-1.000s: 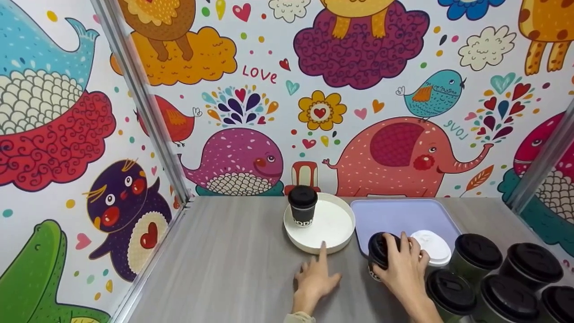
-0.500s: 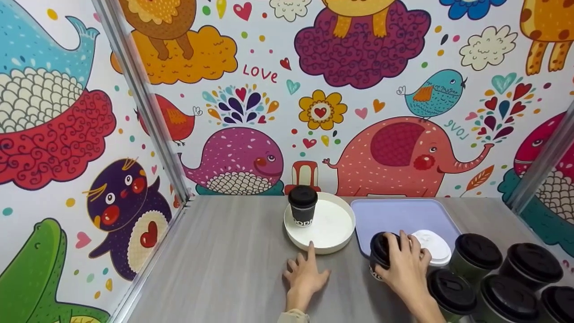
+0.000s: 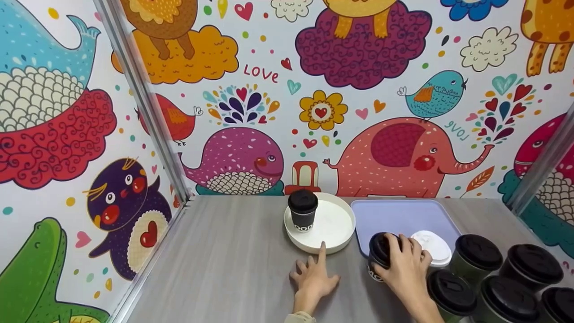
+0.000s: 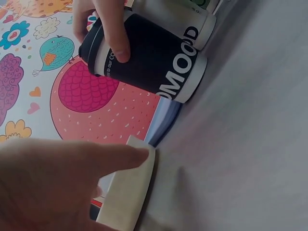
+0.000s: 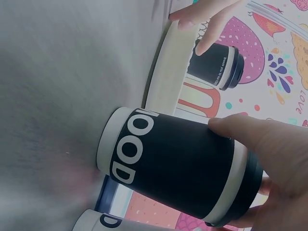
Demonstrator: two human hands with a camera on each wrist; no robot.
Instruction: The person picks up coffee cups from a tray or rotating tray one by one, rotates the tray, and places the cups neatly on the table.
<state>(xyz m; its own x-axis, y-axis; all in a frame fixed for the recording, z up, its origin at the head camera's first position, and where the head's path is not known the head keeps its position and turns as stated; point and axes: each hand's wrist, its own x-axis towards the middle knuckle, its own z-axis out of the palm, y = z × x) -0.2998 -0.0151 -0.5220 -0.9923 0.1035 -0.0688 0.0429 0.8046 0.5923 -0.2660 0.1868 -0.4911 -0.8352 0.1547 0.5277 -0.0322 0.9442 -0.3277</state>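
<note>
My right hand point(image 3: 406, 269) grips a black paper coffee cup point(image 5: 178, 161) with a black lid, fingers round its upper part. The cup stands upright in front of the lilac tray point(image 3: 399, 213). My left hand point(image 3: 311, 278) is spread, with its index finger reaching to the near rim of a round cream plate point(image 3: 334, 220). In the left wrist view a fingertip overlaps the plate's side point(image 4: 127, 187); firm contact is hard to judge. Another black lidded coffee cup point(image 3: 303, 213) stands upright on the left part of the plate.
A white-lidded cup point(image 3: 430, 246) stands just right of my right hand. Several black-lidded cups point(image 3: 477, 258) crowd the right front of the grey table point(image 3: 215, 260). Printed wall panels point(image 3: 251, 107) close off the back and sides.
My left hand shifted left along the plate's near rim, then came back right. The cup on the plate sits slightly nearer to me. My right hand keeps its grip, almost still.
</note>
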